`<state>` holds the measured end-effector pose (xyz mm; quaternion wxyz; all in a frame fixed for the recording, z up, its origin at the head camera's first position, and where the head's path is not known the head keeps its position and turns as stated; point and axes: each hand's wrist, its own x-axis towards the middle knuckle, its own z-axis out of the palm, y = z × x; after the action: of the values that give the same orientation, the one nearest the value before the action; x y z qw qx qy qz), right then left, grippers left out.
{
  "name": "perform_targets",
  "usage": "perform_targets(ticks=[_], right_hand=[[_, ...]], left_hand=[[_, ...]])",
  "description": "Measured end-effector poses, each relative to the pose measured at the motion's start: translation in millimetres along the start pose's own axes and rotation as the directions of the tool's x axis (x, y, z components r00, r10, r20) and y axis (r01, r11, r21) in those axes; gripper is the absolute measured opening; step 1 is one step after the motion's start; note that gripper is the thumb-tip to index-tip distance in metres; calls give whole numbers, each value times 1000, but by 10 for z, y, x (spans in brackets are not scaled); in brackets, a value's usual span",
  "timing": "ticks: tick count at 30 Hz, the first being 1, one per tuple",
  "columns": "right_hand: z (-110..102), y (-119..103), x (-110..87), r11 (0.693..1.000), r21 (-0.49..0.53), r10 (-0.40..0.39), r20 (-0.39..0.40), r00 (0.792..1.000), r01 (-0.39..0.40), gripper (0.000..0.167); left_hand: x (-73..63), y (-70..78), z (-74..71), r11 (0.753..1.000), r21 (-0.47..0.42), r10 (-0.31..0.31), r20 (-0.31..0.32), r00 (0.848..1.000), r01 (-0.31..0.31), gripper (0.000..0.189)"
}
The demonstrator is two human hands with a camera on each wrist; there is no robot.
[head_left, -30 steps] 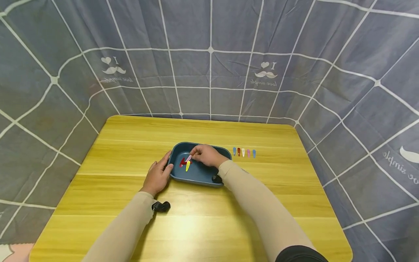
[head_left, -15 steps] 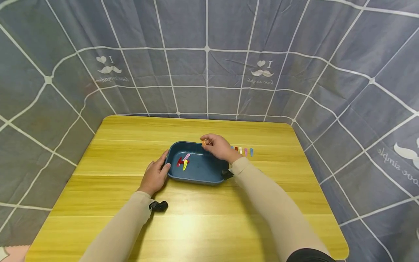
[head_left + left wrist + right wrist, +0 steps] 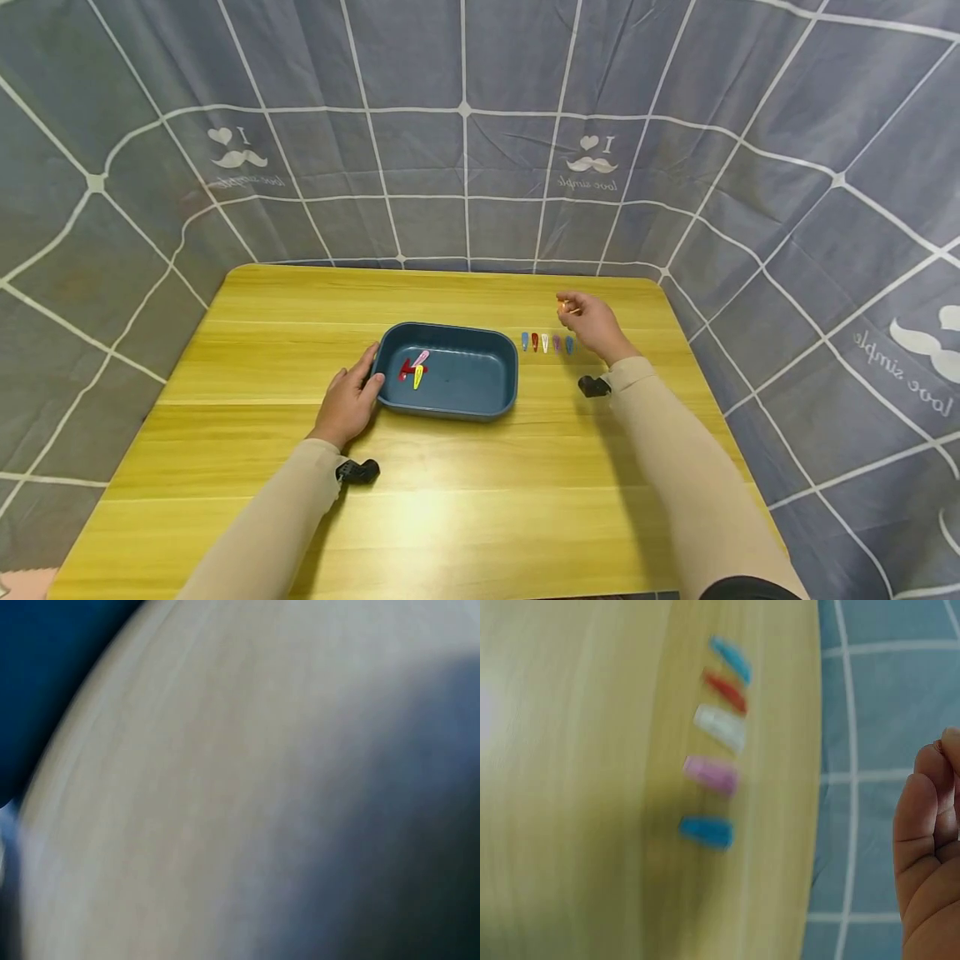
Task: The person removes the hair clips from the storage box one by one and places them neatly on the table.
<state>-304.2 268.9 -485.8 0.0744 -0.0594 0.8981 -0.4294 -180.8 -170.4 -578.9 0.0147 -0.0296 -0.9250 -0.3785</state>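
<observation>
My right hand [image 3: 592,325] pinches a small orange hair clip [image 3: 562,307] between thumb and fingers, above the table's far right part. Below it lies a row of hair clips: light blue [image 3: 524,342], red [image 3: 535,342], white [image 3: 545,342], pink [image 3: 557,344] and blue [image 3: 569,345]. The right wrist view shows the same row, blurred, with the right hand [image 3: 934,847] at the edge. My left hand [image 3: 347,404] rests against the left end of a dark blue tray [image 3: 472,414], fingers extended. Inside lie a yellow clip [image 3: 418,377], a pink clip [image 3: 421,358] and red clips [image 3: 405,369].
The wooden table [image 3: 450,500] reaches back to a grey checked curtain [image 3: 465,167], which also stands on both sides. The left wrist view is blurred, with table surface [image 3: 187,787] and a dark blue tray corner [image 3: 52,667].
My right hand took the orange clip out of the tray and moved right, past the rim to over the row. My left hand stayed at the tray.
</observation>
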Motion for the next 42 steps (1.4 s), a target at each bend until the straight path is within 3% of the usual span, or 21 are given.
perform_targets(ticks=[10,15,21,29,42], right_hand=[[-135,488,-15,989,-139,50,-4,999,-50,46],[-98,684,-32,979,-164,124,26,992,-118,46],[-6,857,-48,968,-203,152,10,988,-147,44],[41,920,-44,969,-136,210,29,977,-204,44],[90,923,-33,959,-202,213,45,976,-200,46]], left_hand=[[0,1,-28,1000,6,8,-5,1000,-8,60],[-9,7,-34,1000,5,17,-12,1000,-17,60],[-19,14,-27,999,12,30,-17,999,-30,59],[-7,-2,-10,1000,8,-2,-4,1000,2,60],[-6,-15,8,1000,6,2,-20,1000,-2,61]])
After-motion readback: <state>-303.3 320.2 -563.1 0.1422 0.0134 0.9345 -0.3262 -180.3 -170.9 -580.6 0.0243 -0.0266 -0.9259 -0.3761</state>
